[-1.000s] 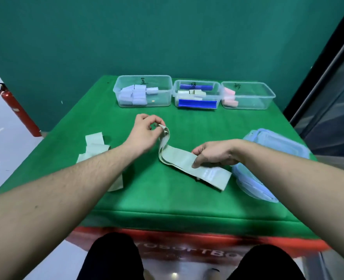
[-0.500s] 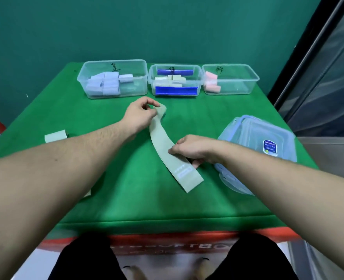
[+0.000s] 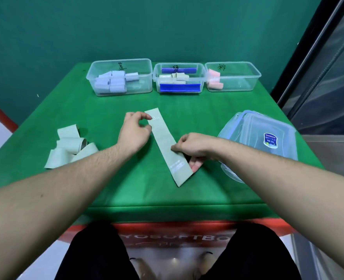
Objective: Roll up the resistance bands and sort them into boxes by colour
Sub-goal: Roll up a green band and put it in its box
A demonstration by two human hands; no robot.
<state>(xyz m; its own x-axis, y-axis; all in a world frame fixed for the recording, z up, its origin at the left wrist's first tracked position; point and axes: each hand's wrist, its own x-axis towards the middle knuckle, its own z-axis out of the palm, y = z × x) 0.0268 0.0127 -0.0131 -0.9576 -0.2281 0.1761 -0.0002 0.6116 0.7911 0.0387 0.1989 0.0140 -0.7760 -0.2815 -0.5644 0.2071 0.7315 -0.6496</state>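
A pale green resistance band point(image 3: 165, 140) lies flat and stretched out on the green table point(image 3: 110, 186), running from the middle toward the near right. My left hand point(image 3: 134, 132) pinches its far end at the left edge. My right hand point(image 3: 193, 148) grips the band near its near end, with fingertips showing under it. Three clear boxes stand in a row at the back: the left box point(image 3: 120, 77) holds light blue rolls, the middle box point(image 3: 179, 80) holds pale green rolls, and the right box point(image 3: 233, 79) holds pink rolls.
Several loose pale green bands point(image 3: 71, 146) lie in a heap on the left of the table. A large clear container with a blue-rimmed lid point(image 3: 262, 142) sits at the right edge. A green wall stands close behind the boxes.
The band, curled up at my left hand a second ago, now lies straight and flat. Both hands have pulled it taut. The camera view has shifted as my head moved.
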